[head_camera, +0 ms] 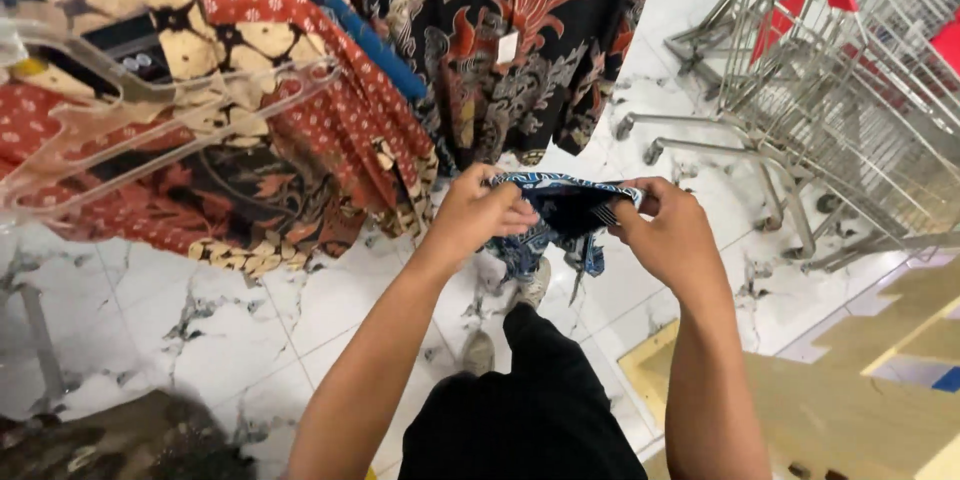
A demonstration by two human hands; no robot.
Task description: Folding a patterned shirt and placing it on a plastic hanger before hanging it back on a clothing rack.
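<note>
Overhead, patterned shirts hang on a rack while two hands bunch up a small blue cloth.

Largest are the hanging shirts point(250, 130), draped from clear hangers point(130, 100) so their prints show, with trolleys point(850, 90) nested at the floor's far right edge. Smaller, the blue cloth point(565, 210) sits mid-air above the marble floor point(200, 310), pinched closed between the left hand point(478, 212) and right hand point(668, 230), seemingly gathered to keep it compact.

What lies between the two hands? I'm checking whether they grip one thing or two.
In the head view, one blue-and-white patterned garment spans the gap: the left hand pinches one edge and the right hand the other.
</note>
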